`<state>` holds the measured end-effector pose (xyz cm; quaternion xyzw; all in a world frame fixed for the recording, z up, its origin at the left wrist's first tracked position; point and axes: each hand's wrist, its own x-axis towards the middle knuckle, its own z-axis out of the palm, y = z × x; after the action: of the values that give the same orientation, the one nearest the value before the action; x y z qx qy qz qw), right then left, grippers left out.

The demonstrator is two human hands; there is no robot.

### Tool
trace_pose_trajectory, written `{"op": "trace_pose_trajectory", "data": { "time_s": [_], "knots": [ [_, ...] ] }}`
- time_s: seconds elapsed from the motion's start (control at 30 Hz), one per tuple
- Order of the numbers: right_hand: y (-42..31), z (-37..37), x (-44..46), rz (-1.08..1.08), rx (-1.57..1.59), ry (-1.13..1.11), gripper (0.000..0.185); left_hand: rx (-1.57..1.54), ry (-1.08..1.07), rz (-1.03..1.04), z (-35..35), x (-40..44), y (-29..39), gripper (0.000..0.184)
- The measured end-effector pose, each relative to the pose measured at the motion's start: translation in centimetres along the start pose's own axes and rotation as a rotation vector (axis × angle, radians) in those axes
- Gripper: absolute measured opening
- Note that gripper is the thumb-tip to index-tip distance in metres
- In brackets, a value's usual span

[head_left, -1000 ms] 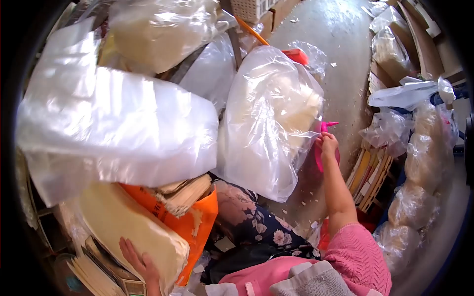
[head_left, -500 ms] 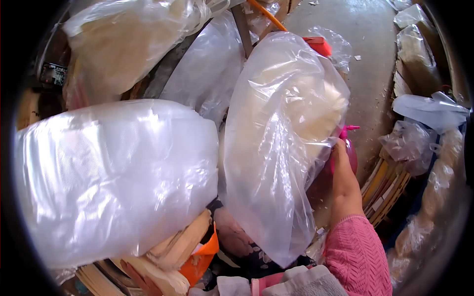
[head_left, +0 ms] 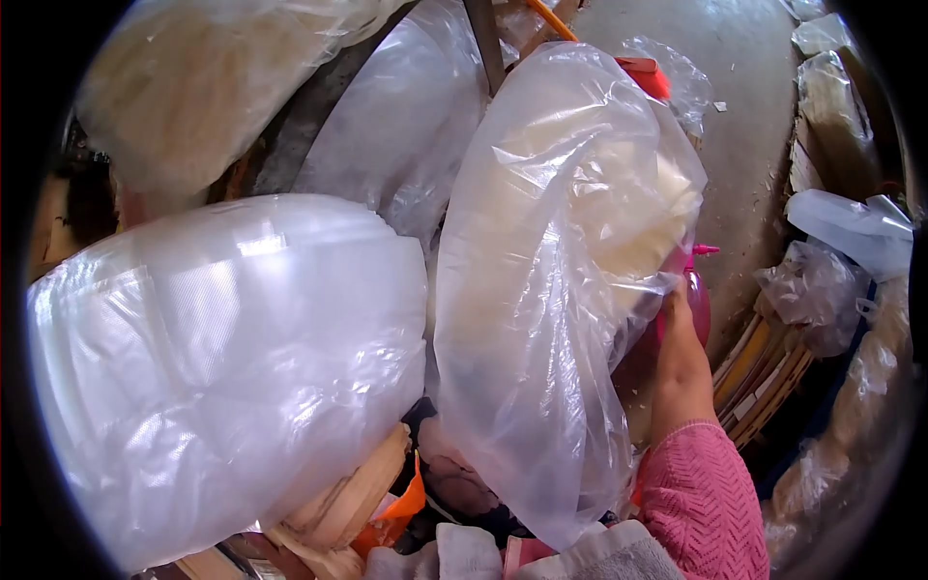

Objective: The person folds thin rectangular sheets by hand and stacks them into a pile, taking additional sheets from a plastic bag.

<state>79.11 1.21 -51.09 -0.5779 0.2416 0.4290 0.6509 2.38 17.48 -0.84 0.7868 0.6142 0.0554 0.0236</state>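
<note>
Clear plastic bag (head_left: 522, 290): bulging upright in the middle, pale cream contents showing through, its right edge at the right hand (head_left: 678, 300).
Right fingers: drawn together on that edge, tips mostly hidden by the film.
Right arm: stretched forward, forearm bare beyond the pink knit sleeve (head_left: 701, 503).
Left fingers: I cannot tell from here.
Pink spray bottle (head_left: 697, 302): just beyond the right hand.
Translucent plastic sheeting (head_left: 232, 367): spread broad, left of the bag.

Right arm (head_left: 684, 382) nearly straight, right hand (head_left: 679, 296) (largely hidden) forward.
</note>
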Motion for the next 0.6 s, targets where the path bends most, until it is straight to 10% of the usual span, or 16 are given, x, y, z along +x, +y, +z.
{"op": "trace_pose_trajectory", "data": {
  "time_s": [0.27,0.4,0.6],
  "knots": [
    [-4.6,-4.2,-1.1,0.019,-1.241,-0.002,0.043,-0.047,-0.044,0.054,-0.1,1.4,1.6,0.074],
    [-7.4,-2.8,-9.2,-0.254,-1.140,0.493,0.033,-0.087,-0.017,0.043,0.4,0.7,1.1,0.075],
    [-6.0,-8.4,-14.7,-0.396,-0.425,0.300,0.032,-0.034,-0.074,0.076,-1.3,2.3,6.1,0.066]
  ]
}}
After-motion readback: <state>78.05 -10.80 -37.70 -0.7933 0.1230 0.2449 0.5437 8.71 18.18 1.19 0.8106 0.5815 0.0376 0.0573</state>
